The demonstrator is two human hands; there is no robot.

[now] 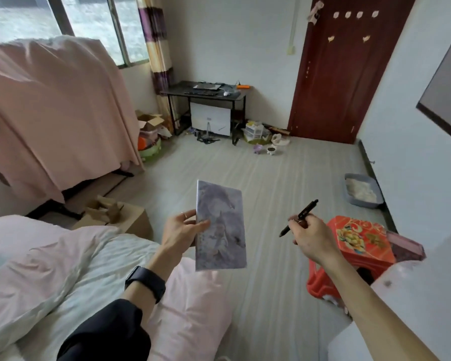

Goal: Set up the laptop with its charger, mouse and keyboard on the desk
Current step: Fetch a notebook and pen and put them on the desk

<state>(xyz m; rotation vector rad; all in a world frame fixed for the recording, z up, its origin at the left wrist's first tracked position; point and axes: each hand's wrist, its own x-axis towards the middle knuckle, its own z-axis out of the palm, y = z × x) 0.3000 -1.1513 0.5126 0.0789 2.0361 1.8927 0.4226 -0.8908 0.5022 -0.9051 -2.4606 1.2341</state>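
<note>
A black desk (172, 93) stands against the far wall. On it lie a closed grey laptop (206, 86), a dark keyboard (200, 93) in front of it and a white mouse (226, 94) to the right. I see no charger clearly. My left hand (180, 230) grips the left edge of a grey-purple notebook (220, 225), held upright in the air. My right hand (310, 237) pinches a black pen (298, 218), tip pointing down-left. Both hands are far from the desk, near the bed.
A pink-sheeted bed (37, 269) fills the lower left, with a cardboard box (115, 214) beside it. A red plastic stool (349, 254) stands at the right, a litter tray (362, 190) beyond it. Small clutter lies under and beside the desk. A brown door (344, 74) is shut.
</note>
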